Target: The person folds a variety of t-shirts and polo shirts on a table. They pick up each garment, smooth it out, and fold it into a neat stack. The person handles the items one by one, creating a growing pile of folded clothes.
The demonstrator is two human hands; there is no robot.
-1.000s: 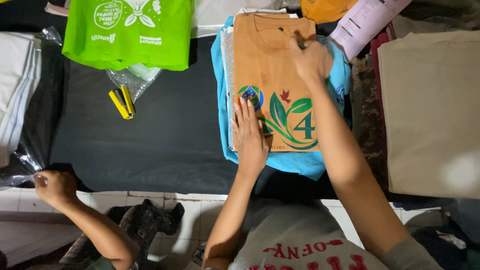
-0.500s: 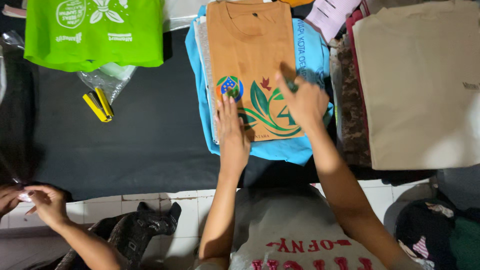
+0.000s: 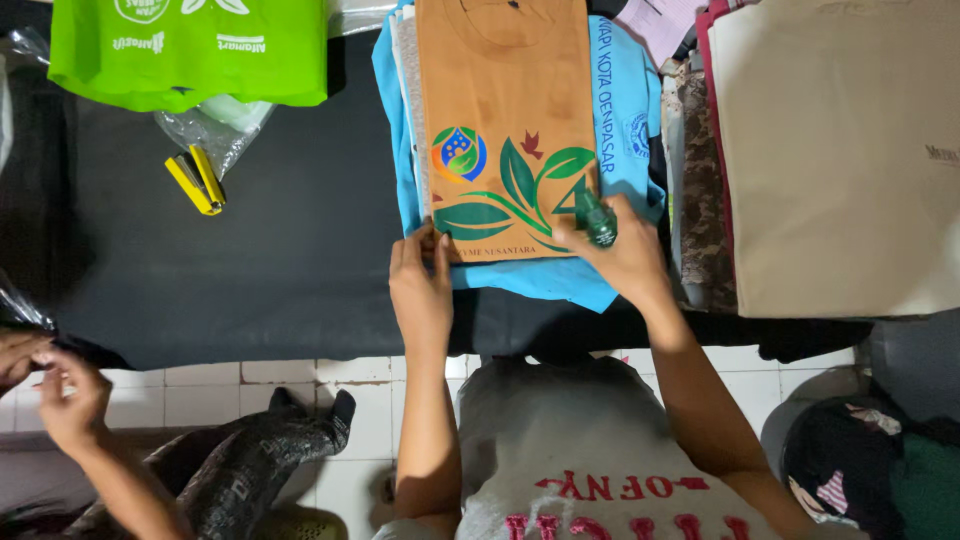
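**Folded shirt under both hands**

Our orange folded shirt (image 3: 505, 120) tops the blue stack (image 3: 625, 130), long axis running away from us. Left hand (image 3: 420, 290) lies flat, fingers spread, on its near edge; right hand (image 3: 620, 255) pinches a small green object (image 3: 597, 220) at the near-right corner.

orange folded t-shirt (image 3: 505, 90) printed with green leaves, over a sky-blue shirt (image 3: 625, 130); lime-green bag (image 3: 190, 55) upper left; yellow stapler (image 3: 197, 180) on dark cloth (image 3: 290, 250).

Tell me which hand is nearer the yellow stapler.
Left. The left hand rests on the orange shirt's lower edge, right of the stapler; the right hand lies farther right.
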